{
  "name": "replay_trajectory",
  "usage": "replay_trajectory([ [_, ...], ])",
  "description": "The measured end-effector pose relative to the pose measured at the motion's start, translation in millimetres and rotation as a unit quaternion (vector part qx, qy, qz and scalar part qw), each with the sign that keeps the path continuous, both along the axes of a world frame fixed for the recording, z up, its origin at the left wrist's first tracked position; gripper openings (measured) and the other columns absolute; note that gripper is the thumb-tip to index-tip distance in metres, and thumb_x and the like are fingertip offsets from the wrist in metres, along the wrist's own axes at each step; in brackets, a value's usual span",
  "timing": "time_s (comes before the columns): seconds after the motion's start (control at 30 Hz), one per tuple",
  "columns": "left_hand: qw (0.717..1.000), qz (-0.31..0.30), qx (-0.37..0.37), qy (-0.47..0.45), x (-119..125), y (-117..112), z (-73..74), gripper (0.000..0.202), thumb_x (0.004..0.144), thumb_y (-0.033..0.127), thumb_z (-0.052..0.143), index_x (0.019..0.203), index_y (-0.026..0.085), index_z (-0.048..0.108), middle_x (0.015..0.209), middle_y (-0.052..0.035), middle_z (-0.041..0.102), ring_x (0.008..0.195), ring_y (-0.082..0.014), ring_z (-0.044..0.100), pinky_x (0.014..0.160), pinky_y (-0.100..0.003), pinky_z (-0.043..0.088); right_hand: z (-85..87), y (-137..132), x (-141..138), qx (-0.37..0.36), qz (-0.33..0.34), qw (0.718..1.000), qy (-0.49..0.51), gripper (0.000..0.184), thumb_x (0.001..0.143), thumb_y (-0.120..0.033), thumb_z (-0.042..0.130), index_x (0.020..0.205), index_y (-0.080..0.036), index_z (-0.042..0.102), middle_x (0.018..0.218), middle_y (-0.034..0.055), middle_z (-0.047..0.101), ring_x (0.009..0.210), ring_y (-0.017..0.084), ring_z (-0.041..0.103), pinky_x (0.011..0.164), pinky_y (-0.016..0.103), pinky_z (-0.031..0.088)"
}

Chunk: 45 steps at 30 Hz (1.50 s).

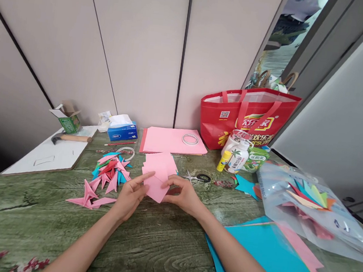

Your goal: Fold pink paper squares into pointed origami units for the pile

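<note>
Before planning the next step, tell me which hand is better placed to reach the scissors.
Probably the right hand: the scissors lie just beyond it, while the left hand is farther away, across the pink paper.

Soft light glints on the plastic bag (326, 213) while the edges look stretched.

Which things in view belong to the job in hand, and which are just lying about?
Likely in the job:
- pink paper in the left hand and right hand
- folded paper pieces

Probably just lying about:
- hammer
- tissue box
- red bag
</note>
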<state>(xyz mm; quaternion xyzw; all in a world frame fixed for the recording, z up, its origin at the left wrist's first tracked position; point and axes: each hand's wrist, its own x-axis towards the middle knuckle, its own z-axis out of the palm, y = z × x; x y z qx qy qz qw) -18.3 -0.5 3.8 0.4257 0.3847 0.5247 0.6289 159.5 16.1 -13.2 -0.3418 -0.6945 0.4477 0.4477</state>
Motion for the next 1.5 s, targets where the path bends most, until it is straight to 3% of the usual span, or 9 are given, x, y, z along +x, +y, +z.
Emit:
replay_trajectory([
  [0.3,1.000,-0.010,-0.005,0.008,-2,1,-0.1,0.046,0.060,0.018,0.069,0.105,0.017,0.061,0.101,-0.0077,0.063,0.090,-0.0180,0.055,0.077,-0.028,0.043,4.5,0,2,0.019,0.007,1.000,0.005,0.019,0.057,-0.033,0.072,0.071,-0.020,0.067,0.085,0.0024,0.056,0.078,0.015,0.054,0.061,0.023,0.044],
  [0.43,1.000,0.005,-0.016,0.015,-1,1,-2.4,0.048,0.058,0.018,0.071,0.105,0.016,0.062,0.091,-0.0069,0.066,0.081,-0.0164,0.057,0.072,-0.028,0.045,5.4,0,3,0.038,0.025,0.999,-0.009,0.022,0.058,-0.033,0.072,0.076,-0.022,0.068,0.084,0.0021,0.054,0.075,0.014,0.053,0.058,0.023,0.042],
  [0.57,1.000,0.010,-0.017,0.022,1,1,-5.2,0.048,0.056,0.017,0.072,0.104,0.017,0.062,0.082,-0.0034,0.066,0.071,-0.0119,0.055,0.065,-0.022,0.044,3.3,0,1,0.047,-0.005,0.999,-0.023,0.018,0.060,-0.033,0.071,0.072,-0.021,0.068,0.074,0.0010,0.054,0.068,0.013,0.052,0.055,0.022,0.040],
  [0.73,1.000,0.009,-0.006,0.022,1,0,-5.3,0.045,0.058,0.018,0.071,0.103,0.018,0.062,0.095,-0.0043,0.065,0.079,-0.0125,0.055,0.070,-0.022,0.043,-1.4,0,-6,0.006,-0.065,0.998,0.021,0.016,0.066,-0.033,0.065,0.063,-0.018,0.063,0.066,0.0010,0.058,0.064,0.013,0.053,0.060,0.025,0.041],
  [0.87,1.000,-0.002,-0.004,0.015,3,-2,-4.5,0.043,0.060,0.021,0.070,0.102,0.020,0.063,0.104,-0.0054,0.064,0.094,-0.0164,0.054,0.082,-0.026,0.041,-3.1,-3,-12,-0.075,-0.083,0.990,0.090,0.019,0.064,-0.034,0.066,0.066,-0.017,0.059,0.061,0.0000,0.058,0.055,0.012,0.053,0.055,0.025,0.043],
  [0.97,0.999,0.008,0.013,0.034,5,-4,-4.2,0.043,0.058,0.023,0.071,0.101,0.020,0.064,0.107,-0.0070,0.063,0.099,-0.0202,0.053,0.084,-0.029,0.041,-2.7,-5,-15,-0.085,-0.101,0.985,0.112,0.022,0.062,-0.036,0.068,0.065,-0.017,0.056,0.057,-0.0010,0.056,0.052,0.012,0.053,0.053,0.025,0.044],
  [1.07,0.997,0.018,0.027,0.069,7,-5,-5.8,0.051,0.053,0.021,0.074,0.103,0.019,0.063,0.097,-0.0052,0.066,0.090,-0.0203,0.056,0.080,-0.030,0.042,-2.5,-6,-16,-0.074,-0.112,0.985,0.108,0.023,0.062,-0.036,0.067,0.064,-0.017,0.055,0.056,-0.0012,0.055,0.051,0.011,0.052,0.052,0.024,0.044],
  [1.2,0.995,0.029,0.028,0.091,7,-5,-9.3,0.051,0.057,0.021,0.072,0.107,0.018,0.060,0.079,-0.0011,0.067,0.075,-0.0162,0.057,0.072,-0.028,0.044,-2.4,-7,-15,-0.064,-0.118,0.984,0.115,0.022,0.062,-0.035,0.067,0.069,-0.017,0.055,0.058,-0.0025,0.053,0.051,0.011,0.051,0.051,0.024,0.043],
  [1.5,0.996,0.029,0.032,0.083,9,-7,-10.9,0.052,0.058,0.020,0.070,0.109,0.020,0.058,0.085,-0.0011,0.065,0.077,-0.0150,0.056,0.074,-0.028,0.042,3.0,-9,-15,-0.083,-0.099,0.982,0.135,0.025,0.060,-0.039,0.068,0.068,-0.018,0.056,0.056,-0.0034,0.051,0.049,0.010,0.048,0.049,0.024,0.042],
])
